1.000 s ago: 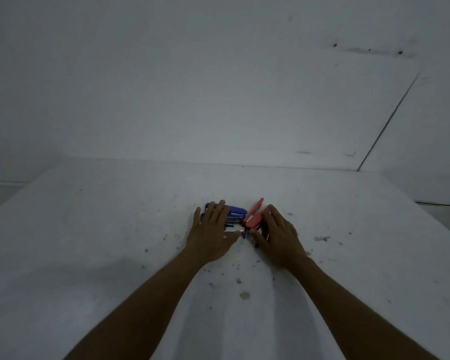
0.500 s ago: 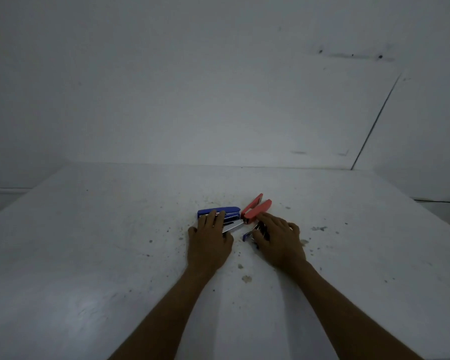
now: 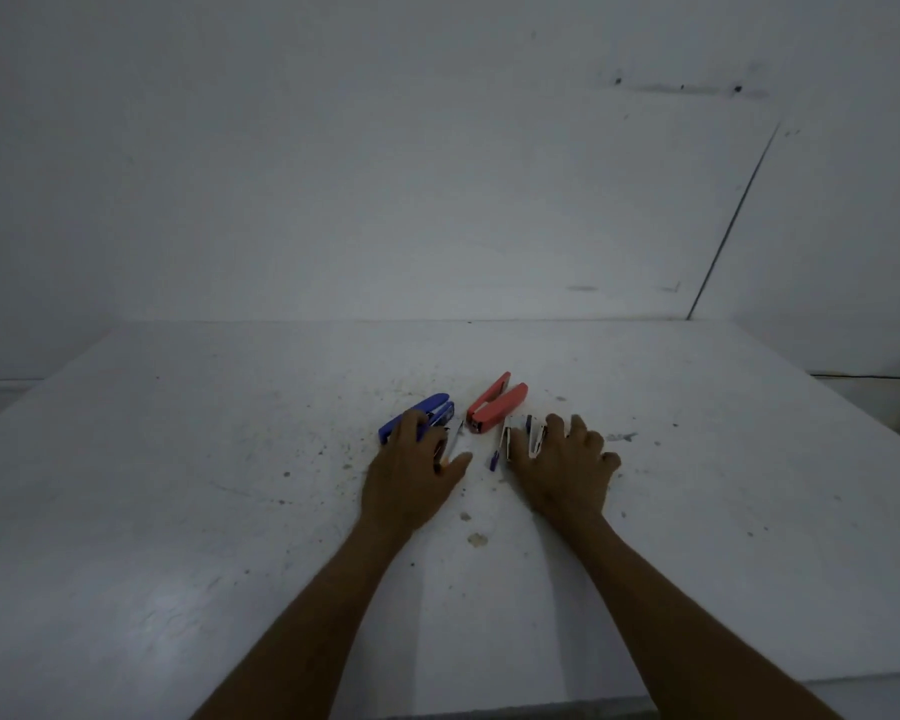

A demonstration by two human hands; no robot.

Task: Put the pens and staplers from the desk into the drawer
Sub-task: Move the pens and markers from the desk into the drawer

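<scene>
Left hand [image 3: 411, 478] closes on the blue stapler [image 3: 421, 415], right hand [image 3: 562, 467] on pens [image 3: 523, 439]; red stapler [image 3: 495, 405] lies free at frame centre

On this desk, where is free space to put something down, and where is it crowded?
Free: the desk left of the left hand, right of the right hand, and behind the red stapler. Crowded: between the hands, around the blue stapler and pens.
</scene>
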